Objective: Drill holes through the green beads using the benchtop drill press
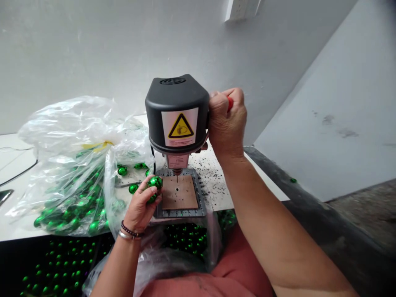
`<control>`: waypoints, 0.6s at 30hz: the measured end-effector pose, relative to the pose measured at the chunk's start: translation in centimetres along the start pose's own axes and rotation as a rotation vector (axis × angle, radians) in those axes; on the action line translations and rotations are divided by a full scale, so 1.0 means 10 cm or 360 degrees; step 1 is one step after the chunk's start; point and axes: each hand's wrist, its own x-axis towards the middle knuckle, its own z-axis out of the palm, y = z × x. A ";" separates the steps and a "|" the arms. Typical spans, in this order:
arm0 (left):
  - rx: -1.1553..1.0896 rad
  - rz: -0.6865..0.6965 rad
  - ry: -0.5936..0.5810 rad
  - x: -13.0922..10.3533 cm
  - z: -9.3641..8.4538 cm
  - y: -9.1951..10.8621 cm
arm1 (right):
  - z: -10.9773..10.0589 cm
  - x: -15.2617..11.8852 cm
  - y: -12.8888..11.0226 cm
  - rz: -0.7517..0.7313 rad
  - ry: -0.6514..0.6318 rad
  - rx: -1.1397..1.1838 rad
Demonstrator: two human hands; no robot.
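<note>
A black bench drill (177, 103) with a yellow warning label stands in the middle of the view. Its thin bit points down at a hole in a brown square board (182, 200), which lies on the dark metal base. Just left of the board, my left hand (142, 206) is closed on shiny green balls (155, 182); one shows at the fingertips and another under the thumb. My right hand (229, 119) wraps round a red-tipped handle (230, 104) at the drill's right side.
Clear plastic bags (77, 177) full of green balls cover the left of the white table (15, 222). Loose green balls (122, 170) lie behind my left hand. Dark shavings (213, 181) are scattered right of the base. More balls fill an open bag below the table edge.
</note>
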 end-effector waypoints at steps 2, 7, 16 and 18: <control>-0.0091 -0.0005 -0.0029 -0.01 -0.02 0.03 | 0.00 0.00 0.01 -0.0025 0.0009 0.0035; -0.0390 -0.0154 -0.0049 -0.04 -0.02 0.10 | 0.01 -0.01 0.02 -0.0080 0.0002 0.0012; -0.0547 -0.0338 0.0041 0.01 0.03 0.06 | -0.01 -0.01 0.06 -0.0138 -0.0043 0.0017; -0.0595 -0.0348 0.0078 0.01 0.05 0.05 | -0.01 -0.01 0.06 -0.0143 -0.0044 0.0026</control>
